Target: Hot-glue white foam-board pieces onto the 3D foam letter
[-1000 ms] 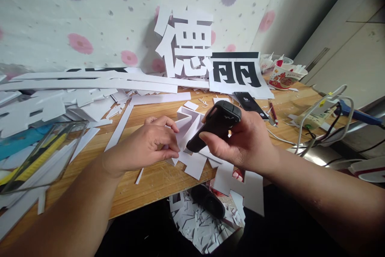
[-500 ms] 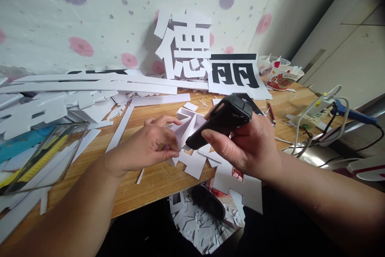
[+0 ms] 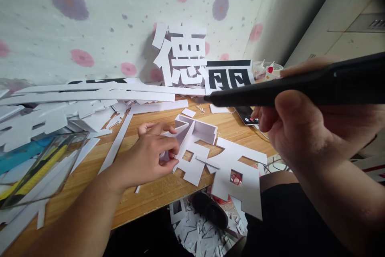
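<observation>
My left hand (image 3: pixel 155 150) is closed, its thumb and fingers pinching the near left side of a white foam-board letter (image 3: pixel 195 164). Thin upright walls stand along that letter's far part, forming an open box shape. My right hand (image 3: pixel 300 122) grips a black hand tool (image 3: pixel 319 82) that narrows to a tip pointing left. This tool is raised above the table, apart from the letter; its exact kind cannot be made out. Beside the letter lies a flat white cut-out piece (image 3: pixel 245 181) with square holes, overhanging the table edge.
A white built-up character (image 3: pixel 168 64) leans at the wall near a printed sheet (image 3: pixel 213 76). White strips and scraps (image 3: pixel 60 112) fill the left, with a yellow-handled cutter (image 3: pixel 49 164). A phone (image 3: pixel 249 118) lies at right. Below the edge sits a heap of scraps (image 3: pixel 201 229).
My right hand has swung the black tool up and to the right, away from the letter, uncovering its walls. My left hand keeps its hold. The view has tilted slightly.
</observation>
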Demonstrator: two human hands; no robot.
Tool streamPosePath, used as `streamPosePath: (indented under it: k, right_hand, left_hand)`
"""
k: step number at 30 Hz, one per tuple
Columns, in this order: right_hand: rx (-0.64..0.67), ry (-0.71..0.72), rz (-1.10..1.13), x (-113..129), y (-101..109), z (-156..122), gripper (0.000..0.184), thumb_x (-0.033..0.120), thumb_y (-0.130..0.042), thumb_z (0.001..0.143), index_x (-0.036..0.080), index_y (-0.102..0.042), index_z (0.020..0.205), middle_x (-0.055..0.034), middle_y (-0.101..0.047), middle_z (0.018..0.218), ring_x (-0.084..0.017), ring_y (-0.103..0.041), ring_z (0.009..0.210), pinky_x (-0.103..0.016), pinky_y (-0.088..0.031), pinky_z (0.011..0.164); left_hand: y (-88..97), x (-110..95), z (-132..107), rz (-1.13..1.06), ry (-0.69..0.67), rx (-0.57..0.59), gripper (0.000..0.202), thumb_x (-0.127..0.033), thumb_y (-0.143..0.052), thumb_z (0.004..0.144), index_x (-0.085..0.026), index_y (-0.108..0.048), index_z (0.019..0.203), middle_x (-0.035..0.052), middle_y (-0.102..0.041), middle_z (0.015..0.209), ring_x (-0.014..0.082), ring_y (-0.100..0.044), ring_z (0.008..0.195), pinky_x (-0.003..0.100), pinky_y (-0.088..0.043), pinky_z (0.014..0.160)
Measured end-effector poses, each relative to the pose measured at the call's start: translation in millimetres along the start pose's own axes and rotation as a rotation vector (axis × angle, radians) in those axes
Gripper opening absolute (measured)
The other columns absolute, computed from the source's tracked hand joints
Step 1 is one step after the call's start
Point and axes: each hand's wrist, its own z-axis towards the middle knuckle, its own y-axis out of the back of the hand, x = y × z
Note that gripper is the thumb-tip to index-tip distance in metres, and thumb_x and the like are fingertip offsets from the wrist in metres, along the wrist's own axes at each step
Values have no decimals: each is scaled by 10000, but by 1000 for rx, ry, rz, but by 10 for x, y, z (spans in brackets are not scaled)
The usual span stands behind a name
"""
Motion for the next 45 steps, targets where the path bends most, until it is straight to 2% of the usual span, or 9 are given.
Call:
streamPosePath:
  k: [3,12,16,20,27,29,32,37,45]
  right_hand:
    - [-145,12,172,-97,33,20,190,255,-640,841,286,-662,1027,-28,-627,837,-147,-588,508,-315,-477,423]
    - [296,-236,572,-254,240,38,574,581,-694,727,302,-560,1210,-91,-607,1196,-272,-665,954,-398,-608,620]
    - [264,-361,565,-312,213,-33,174,406,-690,804,255,-635,871,-55,-720,905,-198,-699,739,-311,-592,573]
    - [305,-386,359,-285,95,-102,340,214,-735,763,207,-421,633,34,-614,545,-93,-588,466,-174,-479,433]
    - [477,-481,142,-164,-210,-196,440,292,-616,844,245,-385,1215,21,-571,814,-98,-542,561,-226,-491,479]
    - [507,-512,132,-136,-290,-219,420,271,-605,834,239,-401,1199,10,-570,844,-109,-555,611,-233,-485,516]
    - [545,-580,162,-53,-373,-275,315,242,-613,804,221,-414,1047,-16,-586,912,-127,-591,678,-251,-490,572]
    - [834,-602,227,172,-481,-453,509,246,-492,890,252,-279,1352,18,-561,851,-115,-553,584,-269,-486,561]
    - [1027,-226,-150,578,-738,-831,708,97,-436,857,330,-230,1492,-74,-648,1193,-214,-646,989,-329,-481,837]
  left_hand:
    - [-31,-87,-8,57,2,-36,57,-217,-550,771,-225,-544,715,27,-621,934,243,-509,1142,501,-210,1004]
    - [116,32,-22,-44,283,-510,68,-164,-516,794,-227,-520,766,-16,-565,753,160,-551,749,365,-412,768]
    - [127,162,-53,-237,371,-683,52,-182,-489,858,-217,-527,862,-19,-557,764,126,-544,697,274,-432,651]
    - [85,272,-80,-208,407,-767,58,-209,-485,885,-217,-530,921,-16,-571,763,120,-551,657,258,-443,619]
    - [45,577,-10,-242,454,-895,98,-258,-517,873,-187,-564,922,-15,-644,735,91,-576,483,234,-476,538]
    - [91,595,-37,-235,465,-907,125,-254,-511,872,-177,-586,937,-1,-667,752,99,-596,490,235,-489,533]
    - [204,501,-268,-198,489,-903,136,-254,-547,855,-181,-641,920,-12,-671,677,121,-627,528,235,-502,546]
    - [274,125,-1025,93,514,-900,77,-207,-618,817,-206,-694,830,-2,-699,760,129,-637,656,241,-482,646]
    - [-139,-302,-1587,365,526,-909,80,-114,-616,821,-184,-649,801,-13,-651,702,104,-597,619,207,-465,614]
